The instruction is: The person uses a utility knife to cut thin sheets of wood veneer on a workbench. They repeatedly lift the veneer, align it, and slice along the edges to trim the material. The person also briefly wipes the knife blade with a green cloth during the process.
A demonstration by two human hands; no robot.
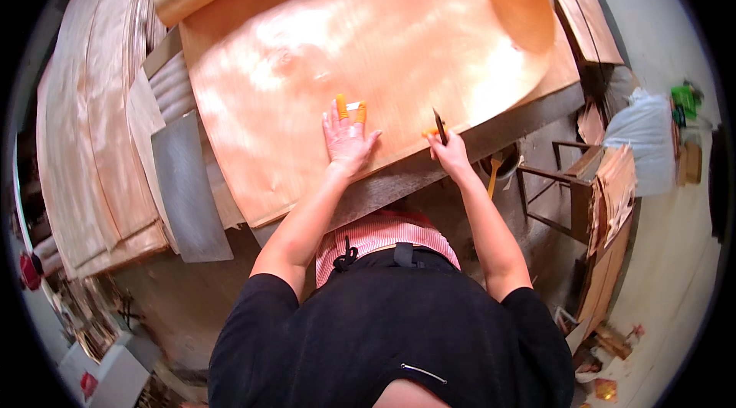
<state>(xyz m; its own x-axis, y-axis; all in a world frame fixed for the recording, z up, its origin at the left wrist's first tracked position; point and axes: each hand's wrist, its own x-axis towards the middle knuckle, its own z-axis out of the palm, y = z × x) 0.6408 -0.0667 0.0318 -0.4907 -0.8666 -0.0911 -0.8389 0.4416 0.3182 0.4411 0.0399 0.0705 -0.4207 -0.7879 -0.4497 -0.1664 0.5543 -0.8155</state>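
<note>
A wide sheet of pale orange wood veneer lies over the table in front of me, its far and right ends curling up. My left hand rests flat on it near the front edge, fingers spread, with yellow finger covers on some fingertips. A small white piece shows between those covered fingers. To the right, my right hand is closed around a dark, pointed knife with its tip up and away from me. Yellow covers show on that hand's fingers too. Its palm side is hidden.
Stacked veneer sheets fill the left side, beside a grey metal plate. The table's dark front edge runs before my waist. At right stand a bucket with a yellow handle, a wooden frame and a pale plastic bag.
</note>
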